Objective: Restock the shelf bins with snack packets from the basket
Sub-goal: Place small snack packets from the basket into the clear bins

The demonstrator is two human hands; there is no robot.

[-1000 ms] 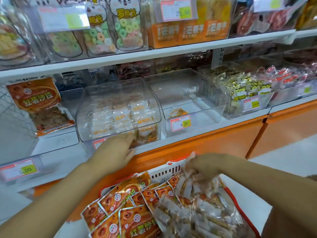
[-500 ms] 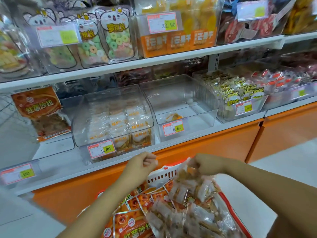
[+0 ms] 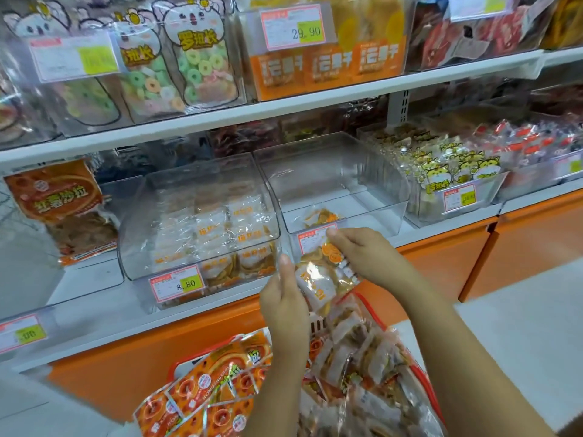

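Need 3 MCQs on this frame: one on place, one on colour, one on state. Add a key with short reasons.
1. Where is the packet bundle that the left hand and right hand hold?
A) above the basket, in front of the middle bin
B) on the top shelf
C) on the floor
2. What colour is the cabinet front under the shelf?
A) blue
B) orange
C) green
3. How full is the middle bin?
A) heaped
B) half full
C) nearly empty

Key: 1 A, both hands grip it there; 2 B, the panel is plainly orange; 3 C, only one packet shows inside.
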